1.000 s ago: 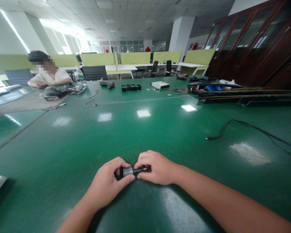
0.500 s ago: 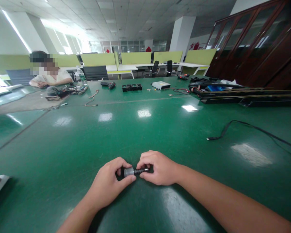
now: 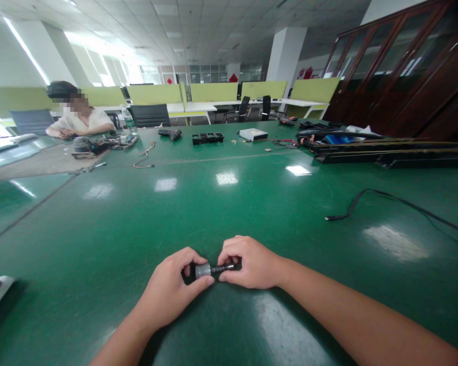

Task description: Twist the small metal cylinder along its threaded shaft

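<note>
A small grey metal cylinder, which looks like a little motor (image 3: 203, 270), lies sideways between the thumb and fingers of my left hand (image 3: 177, 279). A dark shaft (image 3: 223, 268) with spring-like ridges sticks out of its right end and finishes in a shiny tip. My right hand (image 3: 252, 263) curls around this shaft, index finger on the far side and thumb on the near side; its other fingers are partly hidden. Both hands are low over the green tabletop (image 3: 198, 213), near its front.
A black cable (image 3: 397, 195) lies at right, and a white-edged tray-like object (image 3: 0, 290) at left. Farther back are a power drill (image 3: 170, 133), a black slotted part (image 3: 207, 138), a white box (image 3: 253, 134) and dark metal rails (image 3: 366, 152). Another person (image 3: 80, 119) sits far left.
Almost nothing differs. My right hand has shifted very slightly upward at the shaft, while my left hand keeps its hold on the cylinder.
</note>
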### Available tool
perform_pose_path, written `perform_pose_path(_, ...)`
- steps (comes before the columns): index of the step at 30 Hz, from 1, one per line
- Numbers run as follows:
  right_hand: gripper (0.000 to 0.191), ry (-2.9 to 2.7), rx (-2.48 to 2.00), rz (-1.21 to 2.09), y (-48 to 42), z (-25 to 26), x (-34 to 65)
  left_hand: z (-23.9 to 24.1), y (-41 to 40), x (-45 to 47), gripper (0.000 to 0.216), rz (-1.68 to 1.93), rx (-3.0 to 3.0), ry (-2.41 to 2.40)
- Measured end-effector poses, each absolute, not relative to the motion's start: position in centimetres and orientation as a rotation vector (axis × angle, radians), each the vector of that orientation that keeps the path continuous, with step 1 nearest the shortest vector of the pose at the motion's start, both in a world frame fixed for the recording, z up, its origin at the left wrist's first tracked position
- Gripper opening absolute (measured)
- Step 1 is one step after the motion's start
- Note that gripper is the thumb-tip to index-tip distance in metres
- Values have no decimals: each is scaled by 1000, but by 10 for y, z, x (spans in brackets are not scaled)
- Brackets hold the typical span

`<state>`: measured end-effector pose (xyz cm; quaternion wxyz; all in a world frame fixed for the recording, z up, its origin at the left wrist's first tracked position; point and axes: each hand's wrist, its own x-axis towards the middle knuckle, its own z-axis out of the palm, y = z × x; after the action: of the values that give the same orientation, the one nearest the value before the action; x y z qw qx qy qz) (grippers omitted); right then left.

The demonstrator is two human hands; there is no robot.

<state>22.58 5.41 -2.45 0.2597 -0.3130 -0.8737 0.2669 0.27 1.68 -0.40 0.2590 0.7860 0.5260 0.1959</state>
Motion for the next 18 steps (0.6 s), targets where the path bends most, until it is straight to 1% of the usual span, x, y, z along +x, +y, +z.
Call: perform_pose_path(18,10,-2376,-867,695,56,-24,231,-3,15,3,15,514,2126,1442)
